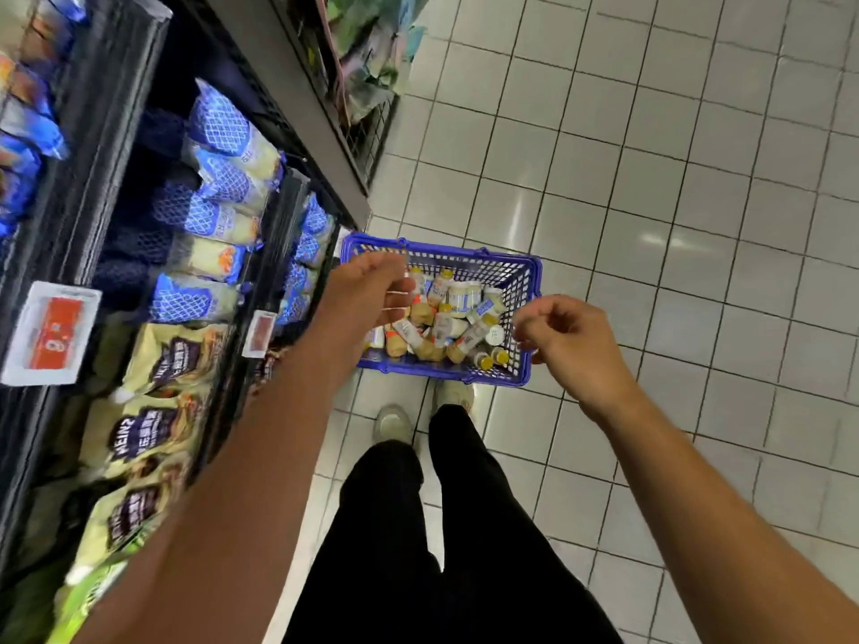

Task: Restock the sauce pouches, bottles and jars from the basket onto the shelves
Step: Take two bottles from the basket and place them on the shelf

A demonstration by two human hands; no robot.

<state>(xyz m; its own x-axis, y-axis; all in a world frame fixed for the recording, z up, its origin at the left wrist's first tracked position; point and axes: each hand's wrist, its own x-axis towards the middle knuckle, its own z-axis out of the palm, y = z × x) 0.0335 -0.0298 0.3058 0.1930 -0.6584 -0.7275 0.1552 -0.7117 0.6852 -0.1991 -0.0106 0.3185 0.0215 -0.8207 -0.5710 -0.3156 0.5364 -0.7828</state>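
Note:
A blue plastic basket point(527, 281) stands on the tiled floor in front of my feet. Inside lie several sauce bottles and jars point(446, 318) with yellow, orange and white caps, jumbled on their sides. My left hand point(372, 290) hovers over the basket's left part, fingers loosely curled and holding nothing. My right hand point(564, 337) hangs over the basket's right rim, its fingers also loosely curled and holding nothing. On the left, the shelves point(274, 225) carry blue-and-white sauce pouches point(223, 174) and, nearer me, yellow-green pouches point(162, 388).
Price tags point(51, 332) clip onto the dark shelf edges. A wire rack with green packets point(372, 62) stands further along the aisle. My shoes point(395, 425) and black trousers are just behind the basket. Pale floor tiles point(674, 178) stretch to the right.

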